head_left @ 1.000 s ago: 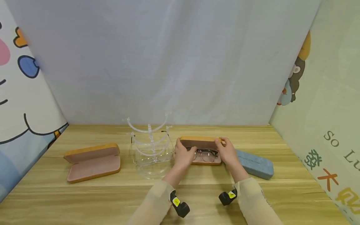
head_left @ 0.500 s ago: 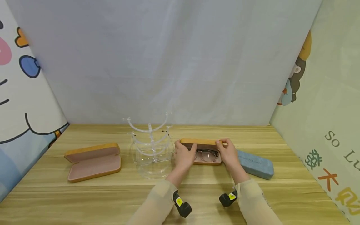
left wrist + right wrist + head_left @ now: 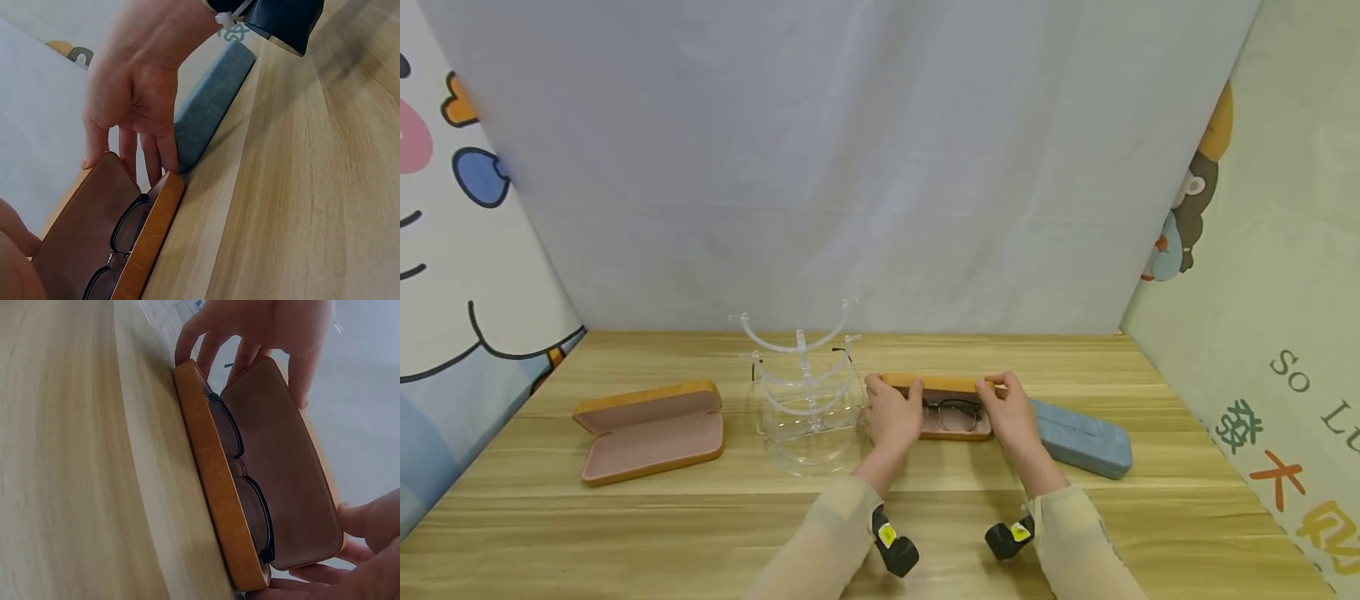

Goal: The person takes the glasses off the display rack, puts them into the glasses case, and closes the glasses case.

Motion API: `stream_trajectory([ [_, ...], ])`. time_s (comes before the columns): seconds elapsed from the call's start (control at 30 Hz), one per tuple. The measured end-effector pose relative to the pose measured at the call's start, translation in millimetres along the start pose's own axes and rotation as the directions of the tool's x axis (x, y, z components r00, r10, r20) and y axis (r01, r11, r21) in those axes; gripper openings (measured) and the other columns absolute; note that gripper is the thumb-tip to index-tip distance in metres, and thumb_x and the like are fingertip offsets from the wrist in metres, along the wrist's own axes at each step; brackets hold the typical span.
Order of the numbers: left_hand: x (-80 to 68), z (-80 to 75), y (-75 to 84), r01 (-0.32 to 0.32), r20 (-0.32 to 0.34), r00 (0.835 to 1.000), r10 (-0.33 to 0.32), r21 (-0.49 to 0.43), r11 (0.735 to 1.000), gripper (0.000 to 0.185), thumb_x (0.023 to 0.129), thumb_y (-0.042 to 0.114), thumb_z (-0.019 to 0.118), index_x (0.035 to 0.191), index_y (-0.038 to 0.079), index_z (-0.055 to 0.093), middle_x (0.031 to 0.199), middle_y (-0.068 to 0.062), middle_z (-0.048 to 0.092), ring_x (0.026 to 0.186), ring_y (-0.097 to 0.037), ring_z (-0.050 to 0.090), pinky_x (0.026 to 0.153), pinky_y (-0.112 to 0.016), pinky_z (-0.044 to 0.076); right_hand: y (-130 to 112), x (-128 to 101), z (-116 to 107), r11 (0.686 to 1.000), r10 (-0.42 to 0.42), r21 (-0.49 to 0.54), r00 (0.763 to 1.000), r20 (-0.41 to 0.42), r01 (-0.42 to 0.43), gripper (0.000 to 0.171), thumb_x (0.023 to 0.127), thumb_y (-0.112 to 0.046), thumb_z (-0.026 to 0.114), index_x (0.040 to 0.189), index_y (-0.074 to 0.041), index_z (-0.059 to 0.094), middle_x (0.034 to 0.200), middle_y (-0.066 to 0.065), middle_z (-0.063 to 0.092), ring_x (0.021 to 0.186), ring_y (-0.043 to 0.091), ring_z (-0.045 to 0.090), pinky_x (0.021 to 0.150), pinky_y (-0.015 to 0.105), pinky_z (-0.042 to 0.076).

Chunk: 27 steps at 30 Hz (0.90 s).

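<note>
We see the left hand and the right hand gripping opposite ends of a part-open orange glasses case, thumbs on its raised lid. Between the hands, dark-framed glasses lie inside it.

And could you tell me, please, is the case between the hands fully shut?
No, the case has its lid raised, showing the glasses inside.

Head view: high, forward-down over pale wood-grain table. Wrist views: low, close, tilted; left faces right hand, right faces left hand. Both share open orange-brown oblong glasses case (head too, smaller).
</note>
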<state>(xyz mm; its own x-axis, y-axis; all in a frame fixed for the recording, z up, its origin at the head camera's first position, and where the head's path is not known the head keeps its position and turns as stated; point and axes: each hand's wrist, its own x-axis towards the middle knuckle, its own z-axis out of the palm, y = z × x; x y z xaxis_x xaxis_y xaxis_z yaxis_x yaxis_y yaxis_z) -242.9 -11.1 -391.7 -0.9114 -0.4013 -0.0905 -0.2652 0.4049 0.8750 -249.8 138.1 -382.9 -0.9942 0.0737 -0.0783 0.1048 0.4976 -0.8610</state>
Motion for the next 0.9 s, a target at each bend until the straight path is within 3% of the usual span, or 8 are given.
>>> stream_trajectory([
  [0.23,-2.6,-3.0,-3.7,-0.041,0.021,0.999,0.041,-0.01,0.999,0.071,0.091,0.039,0.052,0.14,-0.002,0.023,0.14,-0.023,0.032,0.123,-0.05,0.031,0.098,-0.064,0.026,2,-3,-1,1.0,-0.004,0.004,1.0,0.028,0.004,0.043,0.097,-0.035,0.042,0.129,-0.006,0.039,0.137,0.025,0.036,0.123,0.04,0.039,0.083,0.045,0.044],
  [0.43,-5.2,-4.9,-6.7,-0.068,0.021,0.997,0.069,-0.033,0.997,0.068,0.09,0.037,0.054,0.138,-0.002,0.027,0.139,-0.022,0.035,0.125,-0.046,0.032,0.101,-0.059,0.027,4,-3,-1,1.0,0.0,0.002,0.999,0.044,0.0,0.044,0.096,-0.036,0.042,0.128,-0.006,0.039,0.14,0.026,0.032,0.126,0.041,0.035,0.088,0.048,0.043],
  [0.67,-6.4,-5.1,-10.4,-0.083,0.021,0.996,0.084,-0.062,0.995,0.067,0.09,0.035,0.056,0.138,-0.002,0.028,0.138,-0.022,0.036,0.126,-0.041,0.034,0.103,-0.053,0.029,4,-5,-1,1.0,-0.004,-0.004,0.999,0.043,0.004,0.039,0.097,-0.03,0.043,0.126,-0.005,0.039,0.134,0.025,0.041,0.111,0.034,0.047,0.064,0.03,0.04],
  [0.9,-7.5,-4.6,-13.8,-0.102,0.021,0.994,0.104,-0.089,0.991,0.067,0.09,0.032,0.056,0.138,-0.003,0.027,0.139,-0.022,0.036,0.126,-0.04,0.035,0.103,-0.054,0.029,3,-7,-1,0.998,-0.024,-0.055,0.999,0.042,0.027,0.036,0.097,-0.028,0.043,0.124,-0.005,0.041,0.132,0.025,0.044,0.105,0.032,0.05,0.066,0.03,0.041],
])
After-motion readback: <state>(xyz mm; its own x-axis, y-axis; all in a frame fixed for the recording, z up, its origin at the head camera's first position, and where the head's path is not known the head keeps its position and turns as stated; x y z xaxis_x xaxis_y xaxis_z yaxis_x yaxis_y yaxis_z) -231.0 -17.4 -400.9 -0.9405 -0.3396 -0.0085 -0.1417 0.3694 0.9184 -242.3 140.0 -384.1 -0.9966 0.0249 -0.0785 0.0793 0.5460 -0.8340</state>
